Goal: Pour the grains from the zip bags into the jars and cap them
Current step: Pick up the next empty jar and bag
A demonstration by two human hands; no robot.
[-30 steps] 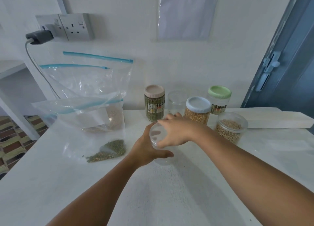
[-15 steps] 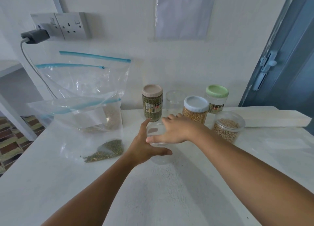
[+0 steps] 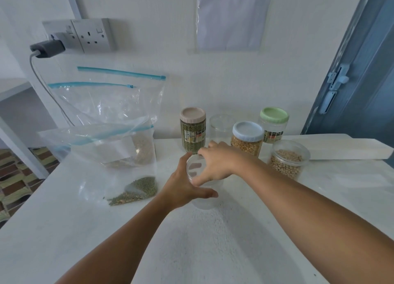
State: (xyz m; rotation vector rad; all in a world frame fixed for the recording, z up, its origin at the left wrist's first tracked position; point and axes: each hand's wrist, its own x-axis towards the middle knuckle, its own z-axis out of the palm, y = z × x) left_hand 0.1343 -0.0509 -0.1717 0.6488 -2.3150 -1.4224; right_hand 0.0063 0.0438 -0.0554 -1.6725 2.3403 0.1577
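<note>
Holding item one, a clear jar (image 3: 205, 195), we had our left hand (image 3: 183, 187) wrapped round its wall, thumb toward us and fingers showing through the plastic on the far side. Our right hand (image 3: 219, 164) sat over the mouth, fingertips curled onto the rim of a clear lid (image 3: 197, 168); whether the lid was seated or loose we could not tell. The jar stood on the white table (image 3: 191, 251), near the middle, and looked empty.

Handling, as we judged it: thin rigid plastic, very light while empty, smooth and liable to slide or tip, so it was best braced low on the wall and the lid taken by its edge.

Item two: a zip bag (image 3: 119, 166) to the left, limp and slack, with green grains (image 3: 136, 191) pooled in a lower corner. We judged it floppy; take it near the zip and support the corner.

Item three: further zip bags (image 3: 110, 104) leaning on the wall behind it.

Item four: a pink-lidded jar (image 3: 193, 130) of green grains, beyond the hands.

Item five: an uncapped empty jar (image 3: 219, 128) beside it.

Item six: a blue-lidded jar (image 3: 247, 138) of yellow grains.

Item seven: a green-lidded jar (image 3: 274, 123) at the back.

Item eight: a low jar (image 3: 287, 159) of pale grains, at the right.
</note>
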